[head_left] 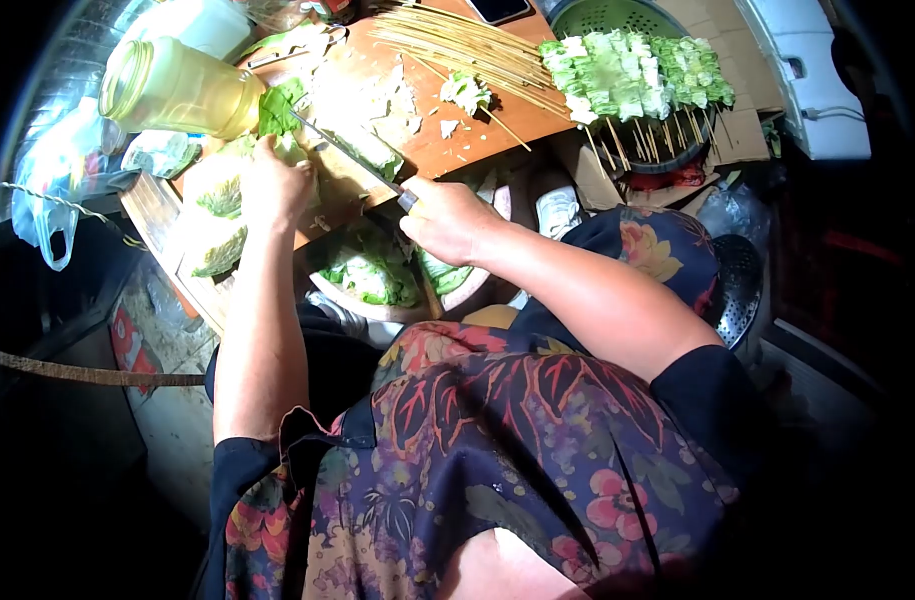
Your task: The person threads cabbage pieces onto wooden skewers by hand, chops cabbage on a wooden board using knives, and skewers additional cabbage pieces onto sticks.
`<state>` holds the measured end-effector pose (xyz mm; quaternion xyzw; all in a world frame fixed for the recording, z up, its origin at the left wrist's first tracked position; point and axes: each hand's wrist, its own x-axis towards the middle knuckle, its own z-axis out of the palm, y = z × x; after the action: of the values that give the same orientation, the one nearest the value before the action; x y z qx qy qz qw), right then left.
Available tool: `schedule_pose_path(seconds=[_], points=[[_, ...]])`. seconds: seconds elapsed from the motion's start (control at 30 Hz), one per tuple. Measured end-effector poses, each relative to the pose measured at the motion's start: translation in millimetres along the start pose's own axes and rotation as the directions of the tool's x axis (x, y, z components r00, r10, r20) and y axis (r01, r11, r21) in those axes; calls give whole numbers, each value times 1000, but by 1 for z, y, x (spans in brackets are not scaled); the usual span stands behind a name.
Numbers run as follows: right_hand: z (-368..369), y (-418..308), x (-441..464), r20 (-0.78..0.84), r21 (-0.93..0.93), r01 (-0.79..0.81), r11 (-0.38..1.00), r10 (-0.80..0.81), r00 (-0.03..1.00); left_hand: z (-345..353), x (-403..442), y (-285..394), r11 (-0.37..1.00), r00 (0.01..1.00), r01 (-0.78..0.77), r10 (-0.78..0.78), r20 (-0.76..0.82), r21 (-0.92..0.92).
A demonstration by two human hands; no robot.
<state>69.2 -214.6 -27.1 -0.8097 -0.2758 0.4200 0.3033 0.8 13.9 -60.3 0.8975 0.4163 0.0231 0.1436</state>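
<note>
My right hand (447, 220) is closed round the dark handle of a knife (349, 152). Its long blade points up and left across the cutting board, its tip by a green cabbage leaf (277, 108). My left hand (280, 185) is closed on leafy cabbage at the board's left side; the fingertips are partly hidden. Cut cabbage pieces (219, 250) lie just left of that wrist. Beyond the blade, more chopped cabbage (377, 155) sits on the wooden board (497, 140).
A jar of yellowish liquid (182, 90) lies tilted behind my left hand. Bamboo skewers (467, 50) spread over the board's far side. Skewered cabbage (637, 78) rests over a green colander (617, 15) at right. Below the board stands a basin of cabbage leaves (367, 275).
</note>
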Motion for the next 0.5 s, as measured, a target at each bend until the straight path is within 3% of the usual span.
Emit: schedule_pose_path(seconds=[0.03,0.13,0.2,0.23,0.27,0.37,0.43,0.5], points=[[0,0,-2,4,0,0,1000,0,1000,-10,-8,11,1000,1000,3,-3,1,1],[-9,-4,-8,-81,98,126,987,-118,990,-24,-18,34,943,953,-263,287,-97,203],[-19,-10,-15,-86,348,129,929,-105,991,-2,-8,30,807,788,-589,586,-188,48],[-17,-7,-13,-208,332,218,918,-154,966,0,-12,35,758,754,-652,648,-110,0],[-22,-8,-16,-224,361,223,905,-148,963,11,-10,33,704,703,-710,708,-61,-4],[-33,-7,-22,-243,391,173,904,-80,967,23,-3,32,664,666,-742,746,9,-92],[-36,-4,-26,-254,394,183,901,-84,964,15,-4,39,752,741,-639,659,134,-165],[-40,-6,-31,-255,384,184,905,-87,963,16,-7,37,764,754,-617,642,139,-187]])
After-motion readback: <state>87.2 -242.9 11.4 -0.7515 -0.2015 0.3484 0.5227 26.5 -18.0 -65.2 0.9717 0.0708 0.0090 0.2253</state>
